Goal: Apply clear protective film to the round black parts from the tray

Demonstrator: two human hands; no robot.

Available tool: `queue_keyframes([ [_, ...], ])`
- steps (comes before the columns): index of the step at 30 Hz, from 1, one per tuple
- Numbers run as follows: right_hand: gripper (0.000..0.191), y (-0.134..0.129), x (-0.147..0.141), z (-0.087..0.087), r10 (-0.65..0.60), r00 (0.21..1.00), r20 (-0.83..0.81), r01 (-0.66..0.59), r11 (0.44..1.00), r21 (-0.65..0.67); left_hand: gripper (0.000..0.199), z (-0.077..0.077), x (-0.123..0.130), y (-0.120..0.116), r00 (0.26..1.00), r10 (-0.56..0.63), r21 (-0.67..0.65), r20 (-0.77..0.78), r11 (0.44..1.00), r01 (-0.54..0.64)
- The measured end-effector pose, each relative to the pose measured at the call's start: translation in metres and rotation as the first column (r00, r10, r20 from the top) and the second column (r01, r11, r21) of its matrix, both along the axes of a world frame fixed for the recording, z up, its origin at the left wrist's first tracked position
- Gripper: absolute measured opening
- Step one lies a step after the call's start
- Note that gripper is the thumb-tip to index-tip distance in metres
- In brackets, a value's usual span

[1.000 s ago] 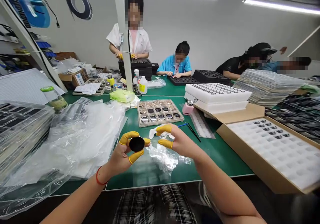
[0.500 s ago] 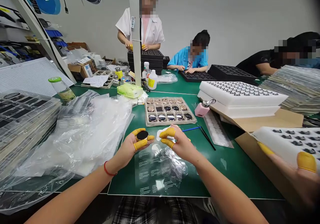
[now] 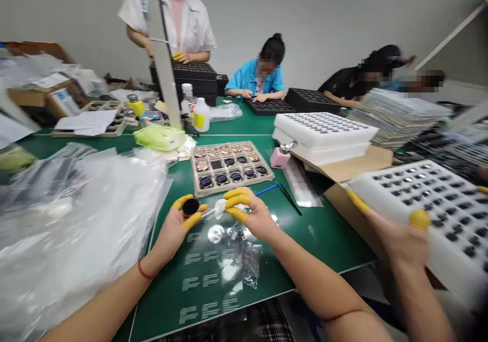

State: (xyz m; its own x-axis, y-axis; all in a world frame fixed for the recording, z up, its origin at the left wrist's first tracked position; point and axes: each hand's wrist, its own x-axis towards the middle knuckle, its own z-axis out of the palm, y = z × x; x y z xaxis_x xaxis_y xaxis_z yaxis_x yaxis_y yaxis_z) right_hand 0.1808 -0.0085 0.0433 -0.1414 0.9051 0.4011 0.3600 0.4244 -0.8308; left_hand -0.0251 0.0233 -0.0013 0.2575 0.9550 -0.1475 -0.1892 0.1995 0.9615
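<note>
Black Disc in the Left Hand, White Scrap in the Right

From the head camera, here we are at the green bench [image 3: 324, 245], and the left hand [image 3: 176, 225] has the black disc [image 3: 190, 207], pinched between fingers and thumb, above the near part of the bench. Yellow finger covers [image 3: 191, 221] on those digits, a red band [image 3: 146, 270] round the wrist! Just to the right, the right hand [image 3: 253, 215] pinches a crumpled white scrap [image 3: 220, 209]; the two hands are near each other but apart.

Below them lies a clear sheet [image 3: 211, 268] printed with white text. Just beyond sits the compartment tray [image 3: 213, 188], dark discs along its near row, gold-coloured pieces along the far one. To its right, a pink bottle [image 3: 280, 158], with a blue stick [image 3: 267, 189] and black tweezers [image 3: 290, 199] nearer. Plastic bags [image 3: 110, 220] spread across the left.

And over on the right, a co-worker's hand [image 3: 404, 235] grips the edge of a white foam tray [image 3: 453, 276] filled with rows of dark parts, above the cardboard box [image 3: 351, 225]. Far side, a person in blue [image 3: 244, 82] bends over a black tray [image 3: 269, 108].
</note>
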Motion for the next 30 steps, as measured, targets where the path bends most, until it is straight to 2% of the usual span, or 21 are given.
queue_keyframes([
  [3, 0.005, 0.001, -0.002, 0.007, -0.048, 0.995, -0.085, 0.04, 0.995, -0.088, 0.07, -0.01, -0.001, 0.003, 0.998, 0.03, 0.061, -0.063, 0.998, -0.026],
  [7, 0.013, 0.007, -0.012, 0.014, -0.002, 0.99, -0.139, -0.021, 0.986, -0.163, 0.066, -0.016, -0.005, -0.001, 0.971, -0.069, 0.149, -0.229, 0.983, 0.105],
  [11, 0.021, 0.013, -0.024, 0.01, -0.004, 0.946, -0.325, -0.092, 0.956, -0.279, 0.066, -0.017, -0.008, -0.009, 0.892, -0.143, 0.186, -0.43, 0.952, 0.242],
  [13, 0.024, 0.015, -0.027, 0.004, -0.022, 0.918, -0.395, -0.122, 0.934, -0.335, 0.068, -0.015, -0.008, -0.011, 0.887, -0.199, 0.163, -0.418, 0.944, 0.288],
  [17, 0.025, 0.014, -0.024, -0.009, -0.013, 0.915, -0.403, -0.149, 0.918, -0.369, 0.069, -0.009, -0.006, -0.012, 0.908, -0.28, 0.075, -0.311, 0.945, 0.317],
  [21, 0.016, 0.01, -0.024, -0.014, -0.015, 0.927, -0.374, -0.135, 0.918, -0.372, 0.068, -0.005, -0.005, -0.013, 0.931, -0.261, 0.035, -0.254, 0.96, 0.279],
  [25, 0.006, 0.005, -0.028, -0.013, 0.012, 0.967, -0.256, -0.086, 0.956, -0.281, 0.07, -0.008, -0.008, -0.014, 0.941, -0.228, 0.024, -0.251, 0.97, 0.241],
  [30, 0.009, 0.003, -0.028, -0.01, 0.014, 0.976, -0.216, -0.074, 0.96, -0.272, 0.073, -0.01, -0.009, -0.015, 0.944, -0.218, -0.014, -0.248, 0.975, 0.221],
])
